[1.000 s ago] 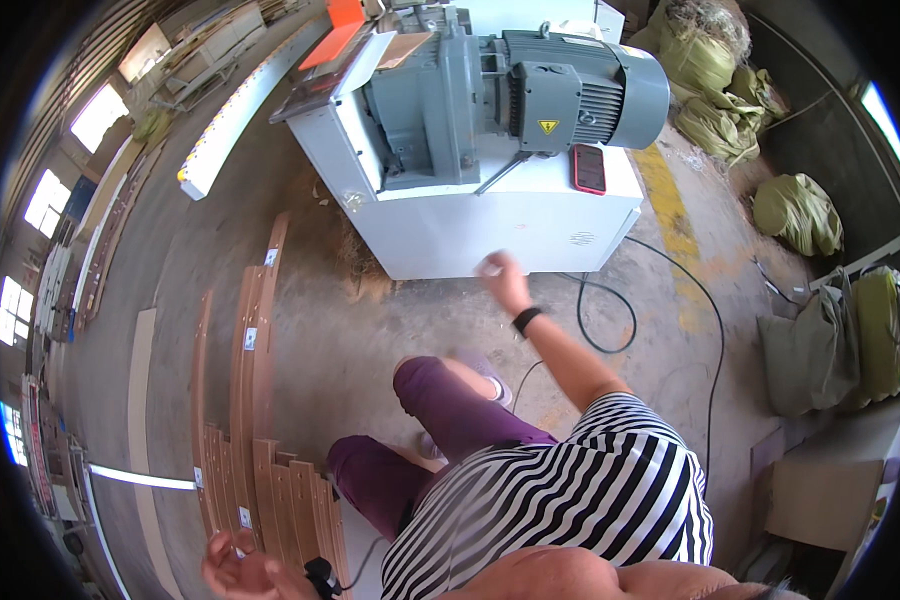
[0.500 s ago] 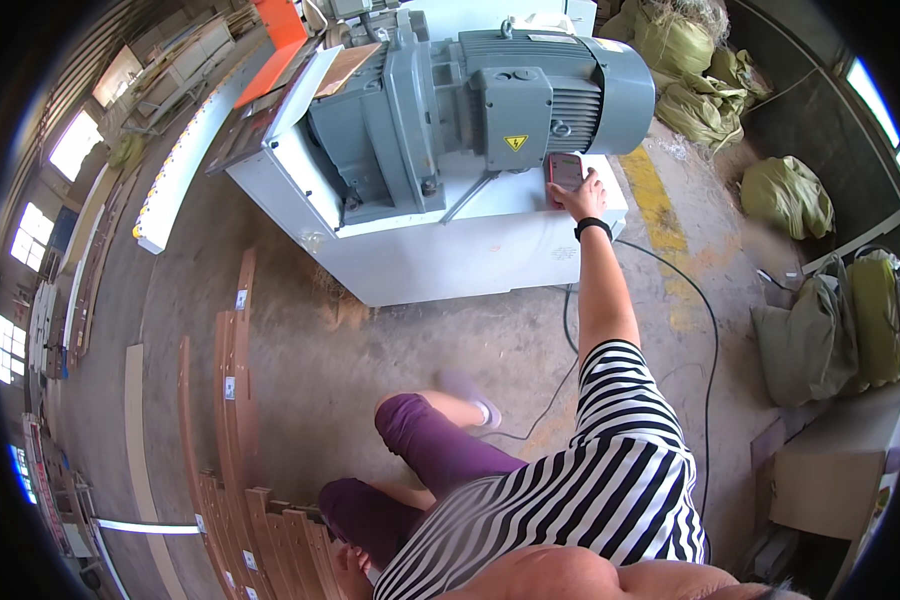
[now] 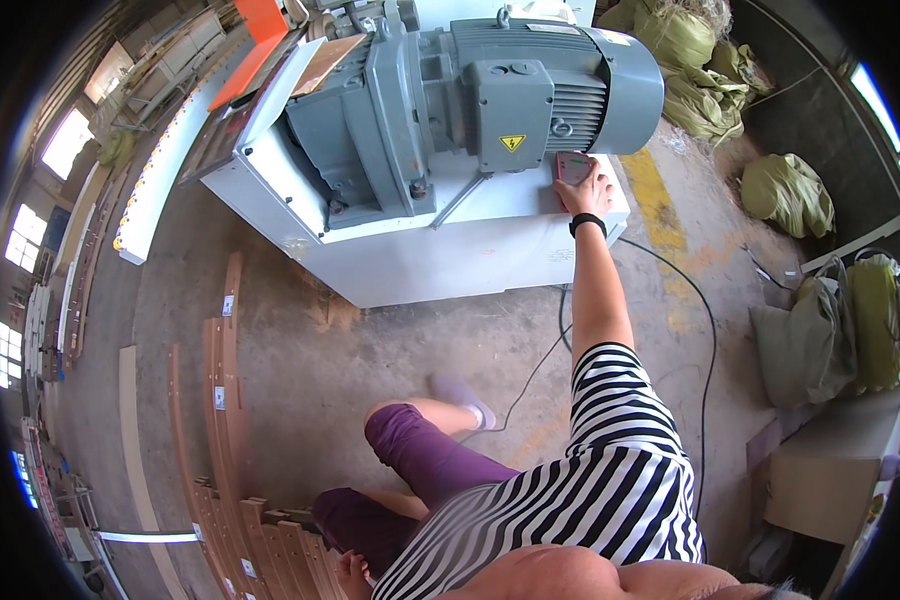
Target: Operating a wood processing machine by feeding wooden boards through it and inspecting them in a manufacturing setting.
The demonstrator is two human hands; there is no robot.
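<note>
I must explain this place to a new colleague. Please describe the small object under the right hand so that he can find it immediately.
Find the white machine cabinet carrying the big grey electric motor. On its top, at the corner beside the motor's finned end, lies a small flat pinkish-red device, with the right hand on it. It is the only small reddish thing on that white surface.

We see the motor (image 3: 530, 90) as cast metal w/ matt grey paint, ribbed at the casing. The cabinet (image 3: 450, 240) under it is sheet metal, smooth white paint, slightly glossy. Our right hand (image 3: 582, 190) rests by a pink phone (image 3: 573, 166), smooth plastic or glass, can't tell which. The floor (image 3: 370, 350) is rough, stained concrete. The planks (image 3: 225, 400) are bare wood, matt. The sacks (image 3: 785, 190) look like coarse woven cloth. The cable (image 3: 705, 330) is smooth black rubber.
</note>
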